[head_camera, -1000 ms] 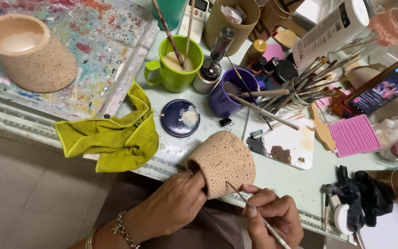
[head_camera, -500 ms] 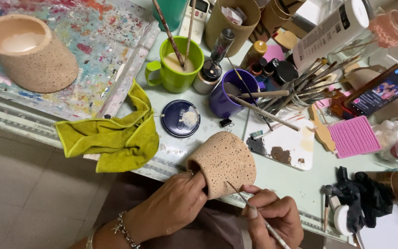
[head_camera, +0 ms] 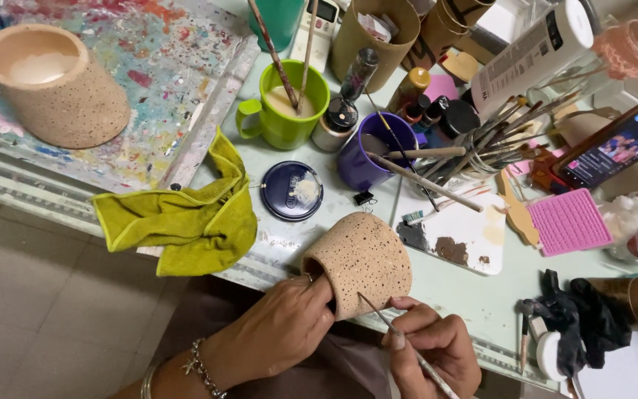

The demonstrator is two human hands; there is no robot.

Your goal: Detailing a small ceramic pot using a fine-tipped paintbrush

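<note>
Right at the table edge (head_camera: 275, 277), left hand (head_camera: 278, 332) grips speckled pot (head_camera: 363, 258); right hand (head_camera: 433, 347) pinches brush (head_camera: 400, 336).

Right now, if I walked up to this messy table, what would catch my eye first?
Probably the speckled tan pot at the table's near edge, lying on its side: the left hand grips its mouth while the right hand sets a thin brush against it. Then the yellow-green cloth to its left, and the green mug behind.
</note>
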